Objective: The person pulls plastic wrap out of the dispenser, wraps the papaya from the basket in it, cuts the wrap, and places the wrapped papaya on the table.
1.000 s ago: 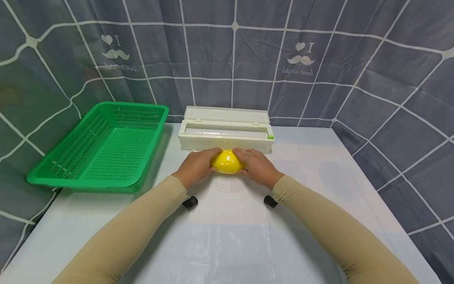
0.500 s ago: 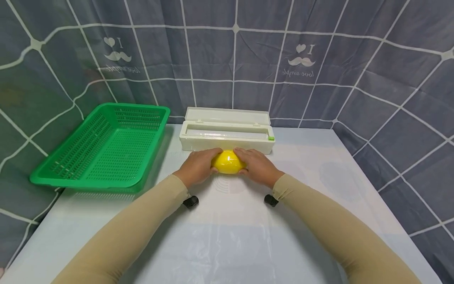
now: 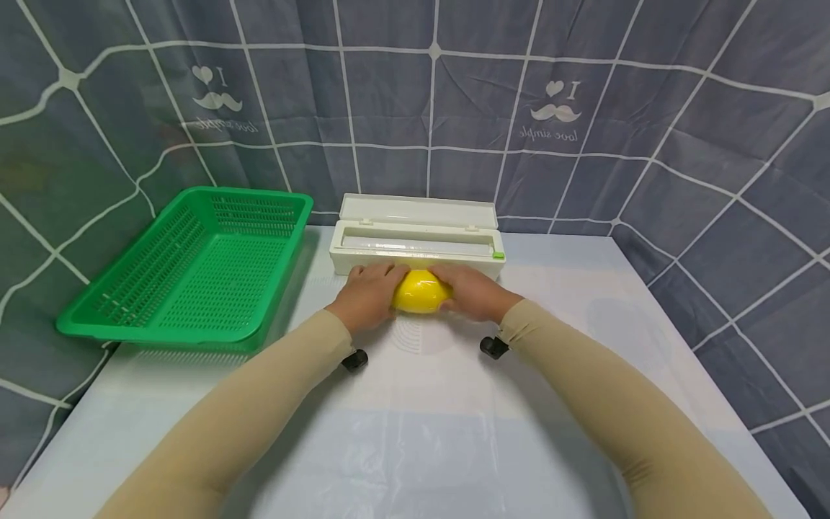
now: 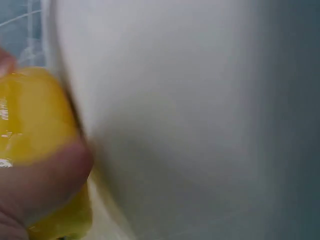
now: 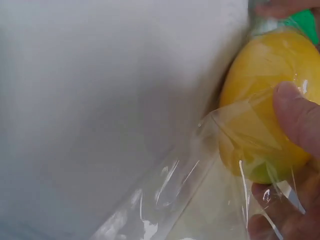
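Observation:
A smooth yellow oval fruit with a greenish patch lies on the white table, directly in front of the cling film dispenser. Clear cling film covers it and trails off in folds in the right wrist view. My left hand holds the fruit's left side, its thumb across the yellow skin in the left wrist view. On the other side my right hand grips the fruit and film, thumb on the surface and fingers curled round the end. Some fingertips are hidden.
The dispenser's lid stands raised, with a film roll inside and a green slider at its right end. A green perforated basket sits on the left. Grey checked cloth encloses the back and sides.
My left hand has turned, its fingers now reaching farther forward beside the fruit. The fruit and my right hand have shifted slightly right and away from me.

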`<state>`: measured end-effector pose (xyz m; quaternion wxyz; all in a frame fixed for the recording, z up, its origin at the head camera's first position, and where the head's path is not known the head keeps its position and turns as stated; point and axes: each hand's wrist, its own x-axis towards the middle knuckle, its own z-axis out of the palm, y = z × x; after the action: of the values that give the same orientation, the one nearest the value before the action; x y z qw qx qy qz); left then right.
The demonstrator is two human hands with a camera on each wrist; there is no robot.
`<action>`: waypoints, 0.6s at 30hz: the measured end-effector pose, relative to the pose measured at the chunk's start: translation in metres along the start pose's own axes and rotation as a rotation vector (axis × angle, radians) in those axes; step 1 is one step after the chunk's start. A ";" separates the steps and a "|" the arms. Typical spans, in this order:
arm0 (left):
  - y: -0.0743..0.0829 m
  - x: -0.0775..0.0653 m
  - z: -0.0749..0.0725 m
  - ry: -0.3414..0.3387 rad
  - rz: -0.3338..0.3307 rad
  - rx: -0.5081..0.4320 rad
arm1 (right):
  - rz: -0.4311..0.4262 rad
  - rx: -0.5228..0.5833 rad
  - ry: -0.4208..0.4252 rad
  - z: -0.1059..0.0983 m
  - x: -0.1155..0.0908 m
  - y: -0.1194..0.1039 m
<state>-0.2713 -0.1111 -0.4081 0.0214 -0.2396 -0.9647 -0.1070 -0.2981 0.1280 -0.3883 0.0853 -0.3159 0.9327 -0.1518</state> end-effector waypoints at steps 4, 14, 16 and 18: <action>-0.003 0.005 0.000 0.033 0.014 -0.002 | 0.024 0.069 -0.024 -0.002 0.000 0.003; -0.013 0.018 -0.011 -0.085 0.011 -0.083 | 0.055 0.050 0.046 -0.022 -0.024 -0.010; -0.014 0.020 -0.013 -0.108 0.005 -0.092 | 0.012 -0.050 0.072 -0.020 -0.025 -0.020; -0.014 0.020 -0.015 -0.125 0.004 -0.098 | -0.044 -0.160 0.083 -0.012 -0.022 -0.027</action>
<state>-0.2958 -0.1168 -0.3941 -0.0506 -0.2487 -0.9572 -0.1389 -0.2688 0.1240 -0.3663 0.0179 -0.3356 0.9374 -0.0913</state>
